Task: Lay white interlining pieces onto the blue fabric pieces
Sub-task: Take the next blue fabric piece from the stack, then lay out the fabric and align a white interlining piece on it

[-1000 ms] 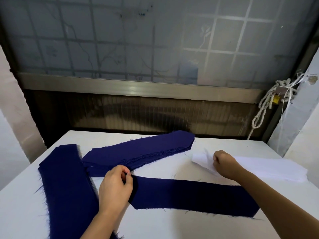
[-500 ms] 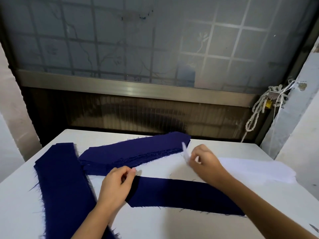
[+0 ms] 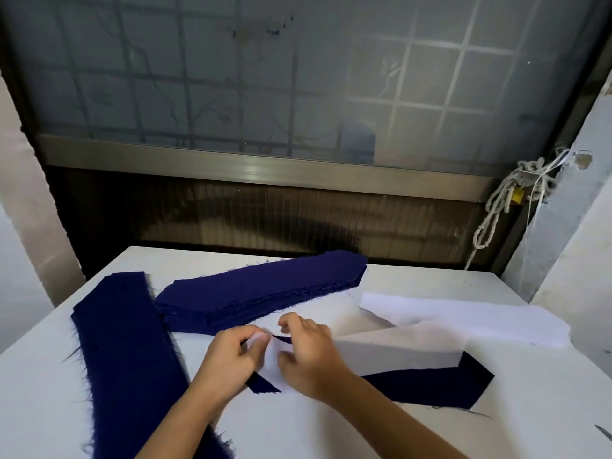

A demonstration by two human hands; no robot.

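Note:
A single dark blue fabric strip (image 3: 430,387) lies across the white table in front of me. A white interlining piece (image 3: 394,354) drapes over it, slanting up to the right, with its left end bunched between my hands. My left hand (image 3: 228,362) pinches that left end at the strip's left tip. My right hand (image 3: 309,356) grips the interlining just beside it, fingers curled. A stack of white interlining (image 3: 463,318) lies at the right. A pile of blue pieces (image 3: 261,289) sits behind my hands.
Another long stack of blue strips (image 3: 122,352) runs down the table's left side. Behind the white table (image 3: 430,283) stand a dark panel and a frosted window. A knotted white rope (image 3: 493,217) hangs at the right by a wall corner.
My right hand has pulled an interlining piece off the right stack and carried it left over the single blue strip. My left hand now holds the piece's end too.

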